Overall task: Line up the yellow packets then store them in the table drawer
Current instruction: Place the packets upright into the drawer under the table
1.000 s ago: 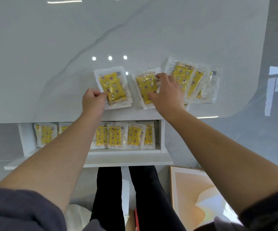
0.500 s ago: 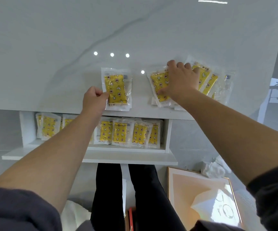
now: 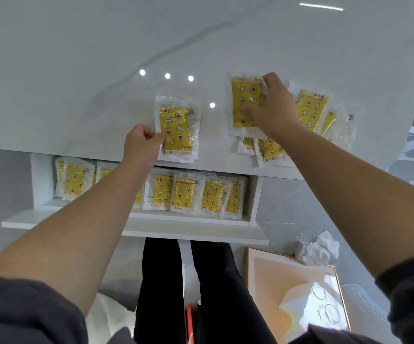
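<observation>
On the white marble table [image 3: 77, 70], near its front edge, lies a small stack of yellow packets [image 3: 177, 130] in clear wrap. My left hand [image 3: 140, 142] pinches the stack's left edge. My right hand [image 3: 273, 105] grips another yellow packet [image 3: 245, 103] and holds it upright above a loose pile of packets [image 3: 270, 148]. More packets [image 3: 311, 110] lie fanned out to the right. Below the tabletop the white drawer [image 3: 136, 228] stands open, with several yellow packets [image 3: 183, 194] in a row inside it.
My black-trousered legs [image 3: 216, 281] are under the drawer. A framed picture [image 3: 297, 296] leans on the floor at the right, with crumpled white paper [image 3: 317, 249] beside it. The table's far half is bare marble with light reflections.
My right hand has lifted one packet off the right pile and turned it upright. The left stack has been squared up, my left hand still at its edge. The camera moved closer.
</observation>
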